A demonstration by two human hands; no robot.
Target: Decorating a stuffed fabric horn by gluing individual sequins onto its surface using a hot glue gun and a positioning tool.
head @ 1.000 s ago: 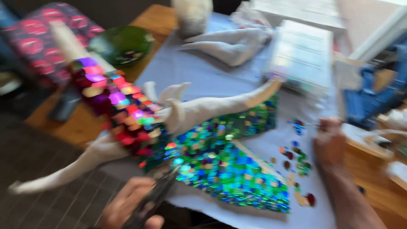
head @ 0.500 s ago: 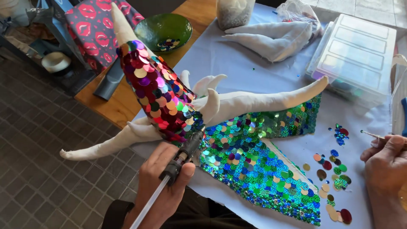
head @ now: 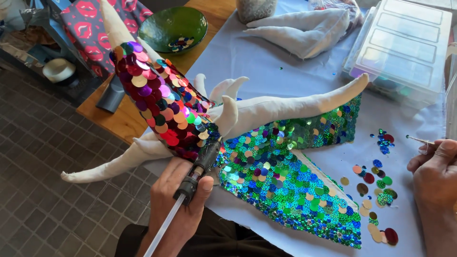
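Worktop (head: 119, 121) is wood, covered by a pale cloth (head: 266, 62) so loose bits show up and stay put. Biggest thing on it: white stuffed fabric sculpture (head: 285, 107) with horn-like limbs, lying across the middle, limbs pointing to 2 and 8 o'clock. Its cone end (head: 159, 102) tilts up toward 11 o'clock, clad in red, purple and gold sequins; I judge it is propped that way so the seam faces me. Green-blue sequin panel (head: 290, 185) spreads flat from centre to 5 o'clock, laid down so the scales sit even.

Clear compartment box (head: 404, 47) at 1 o'clock, lid shut, out of the way. Second white stuffed piece (head: 304, 31) at 12 o'clock, not in use. Green bowl (head: 173, 24) at 11 o'clock holds spare sequins, within reach. Lip-print fabric (head: 90, 19) at 10 o'clock, off the cloth.

My left hand (head: 178, 200) at 6 o'clock is clenched round the glue gun (head: 200, 166), nozzle touching the lower edge of the cone where red sequins meet the green panel; clear glue stick (head: 164, 231) trails out toward 7 o'clock. Grip is low on the barrel, probably for aim.

My right hand (head: 435, 176) at 3 o'clock pinches a thin pin-like tool (head: 419, 139), tip pointing to 9 o'clock, just beside the loose sequins (head: 376, 185) scattered at 4 o'clock, close for picking.
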